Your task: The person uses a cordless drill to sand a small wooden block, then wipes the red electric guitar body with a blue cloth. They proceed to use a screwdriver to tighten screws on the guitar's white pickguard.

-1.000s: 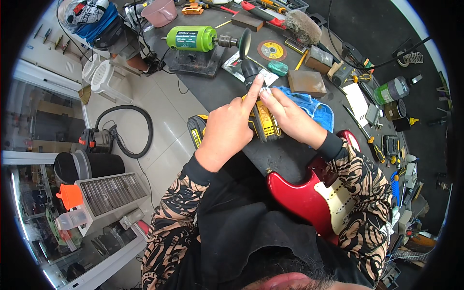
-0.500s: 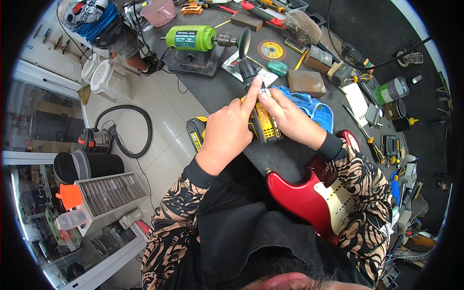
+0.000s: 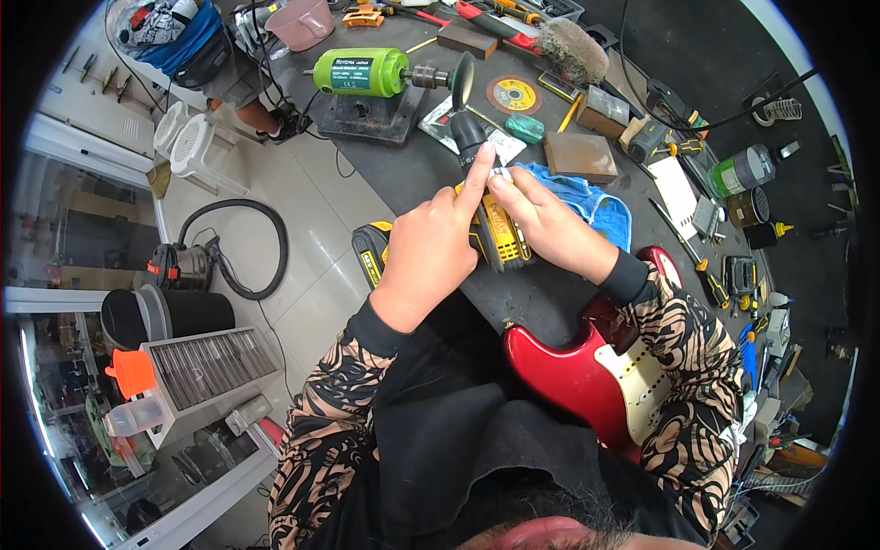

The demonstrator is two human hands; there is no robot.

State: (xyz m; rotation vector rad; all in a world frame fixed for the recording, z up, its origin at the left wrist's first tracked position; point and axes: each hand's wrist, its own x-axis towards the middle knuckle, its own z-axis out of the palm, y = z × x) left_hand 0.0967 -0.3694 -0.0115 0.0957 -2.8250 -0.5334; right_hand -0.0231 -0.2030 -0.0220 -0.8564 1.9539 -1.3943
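Note:
My left hand [image 3: 429, 243] is wrapped round the handle of a yellow and black cordless drill [image 3: 502, 236]. Its index finger lies stretched along the drill body towards the black chuck, which points away from me. At the handle's other end the battery sticks out left of my wrist. My right hand [image 3: 550, 220] rests against the drill's right side, thumb and forefinger pinched together. A small whitish bit shows at those fingertips, too small to name. Under my right forearm lies a red electric guitar body [image 3: 559, 367] with a cream pickguard.
Beyond the drill stand a green bench grinder [image 3: 362, 73], a cutting disc [image 3: 513, 95] and a brown block [image 3: 581, 156]. A blue cloth [image 3: 596, 211] lies right of my hands. Tools and a green-labelled bottle [image 3: 742, 171] crowd the right. Left on the floor is a vacuum cleaner [image 3: 183, 268].
Both hands and the drill have barely shifted. In the background at upper left, a person's leg has moved slightly.

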